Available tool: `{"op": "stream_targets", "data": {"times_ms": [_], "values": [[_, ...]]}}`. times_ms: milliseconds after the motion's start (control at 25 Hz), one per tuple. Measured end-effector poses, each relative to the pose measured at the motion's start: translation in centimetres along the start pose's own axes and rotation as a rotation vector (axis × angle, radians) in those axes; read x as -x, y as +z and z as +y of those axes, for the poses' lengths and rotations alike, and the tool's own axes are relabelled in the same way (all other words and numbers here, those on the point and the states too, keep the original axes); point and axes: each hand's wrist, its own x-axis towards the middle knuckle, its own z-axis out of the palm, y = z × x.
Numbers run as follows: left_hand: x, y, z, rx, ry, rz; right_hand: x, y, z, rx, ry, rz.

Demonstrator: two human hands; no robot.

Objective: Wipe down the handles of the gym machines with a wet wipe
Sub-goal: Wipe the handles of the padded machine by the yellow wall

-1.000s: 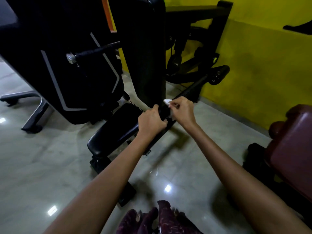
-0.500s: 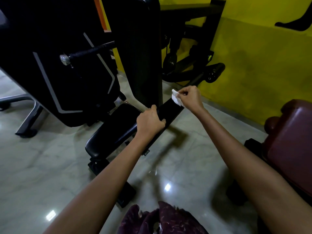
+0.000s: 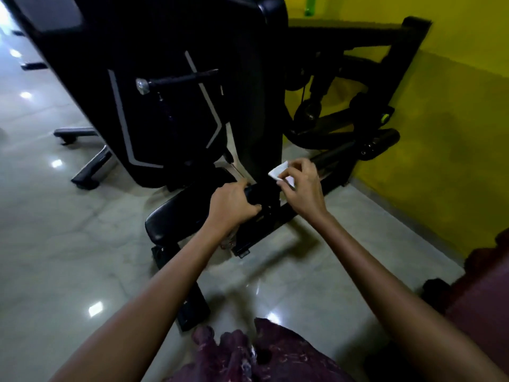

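I see a matte black bar (image 3: 327, 158), round in section, running from the seat (image 3: 176, 213) toward the yellow wall (image 3: 446, 111). Left hand (image 3: 231, 208) is clenched round the bar's near end, knuckles up. Right hand (image 3: 300, 186) pinches a thin white wipe (image 3: 278, 171), folded flat, pressed on the bar just beside the left. Both arms extended. Floor (image 3: 55, 244) is glossy marble tile.

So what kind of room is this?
Most likely a gym: a big black exercise machine with a padded seat and a long handle bar, plus a maroon padded bench.
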Motion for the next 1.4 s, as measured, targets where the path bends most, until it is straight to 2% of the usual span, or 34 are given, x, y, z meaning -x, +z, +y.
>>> {"op": "stream_targets", "data": {"times_ms": [160, 320, 480, 640, 720, 880, 920, 1080, 1160, 1240, 1400], "values": [[0.2, -0.2, 0.7, 0.01, -0.107, -0.032, -1.4, -0.9, 0.7, -0.046, -0.079, -0.141], [0.4, -0.5, 1.5, -0.018, -0.199, -0.05, -1.9, -1.4, 0.6, -0.013, -0.152, -0.168], [0.5, -0.7, 2.2, -0.098, -0.23, -0.089, -2.0, -1.5, 0.0, -0.042, -0.005, -0.142], [0.5, -1.0, 2.6, -0.158, -0.245, -0.076, 0.0, -0.7, -2.5, -0.09, -0.146, -0.2], [0.6, -1.1, 2.6, -0.161, -0.245, -0.069, -0.3, -1.1, -1.6, -0.101, -0.173, -0.195], [0.7, -0.9, 2.5, -0.144, -0.243, -0.058, -2.2, -2.2, 1.6, -0.051, 0.072, -0.119], [0.7, -0.8, 2.5, -0.158, -0.241, -0.05, -1.9, -2.0, 1.0, -0.041, 0.08, -0.117], [0.8, -0.7, 2.7, -0.185, -0.238, -0.013, 0.9, -0.5, -3.9, -0.115, -0.134, -0.214], [1.1, -0.5, 2.7, -0.166, -0.226, 0.025, 1.1, -0.7, -3.4, -0.143, -0.18, -0.192], [1.4, -0.3, 2.6, -0.168, -0.21, 0.053, 0.2, -1.2, -0.4, -0.102, -0.132, -0.139], [1.5, -0.1, 2.3, -0.212, -0.189, 0.1, -2.7, -2.8, 4.8, -0.037, 0.165, -0.027]]}}
